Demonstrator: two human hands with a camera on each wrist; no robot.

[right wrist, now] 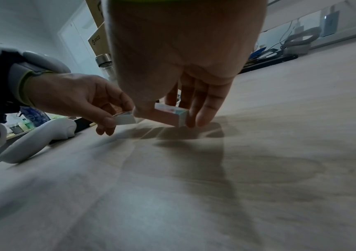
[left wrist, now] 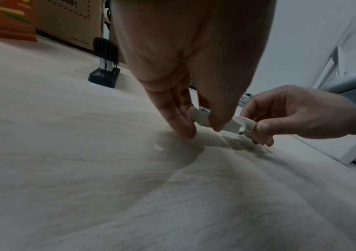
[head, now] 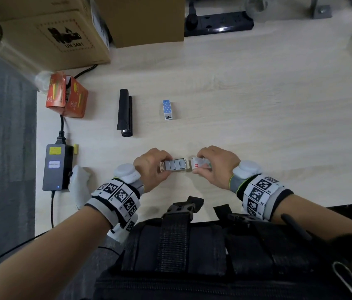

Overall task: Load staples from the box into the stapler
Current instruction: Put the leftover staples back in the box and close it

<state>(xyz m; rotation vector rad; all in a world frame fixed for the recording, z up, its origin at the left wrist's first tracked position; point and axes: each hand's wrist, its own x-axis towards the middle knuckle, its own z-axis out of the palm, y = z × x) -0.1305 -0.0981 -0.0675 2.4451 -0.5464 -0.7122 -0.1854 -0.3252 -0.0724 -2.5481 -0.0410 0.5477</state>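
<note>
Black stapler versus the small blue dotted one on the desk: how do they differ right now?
The black stapler is plain, dark and clearly longer; the blue dotted stapler is short, with white dots and a white base. The black one lies further left, nearer the orange box. Both lie on the table, roughly parallel, and neither hand touches them.

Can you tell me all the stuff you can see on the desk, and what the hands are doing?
staple tray: 1, white with grey staple strips, front middle of desk
staple box sleeve: 1, white with red mark, right of tray
black stapler: 1, black, left of middle
small stapler: 1, blue dotted, middle
orange box: 1, orange, open, far left
cardboard boxes: 2, brown, back left
power adapter: 1, grey, left edge
power strip: 1, black, back
white controller: 1, left front
desk: 1, light wood
left hand: pinches tray
right hand: grips sleeve
</note>
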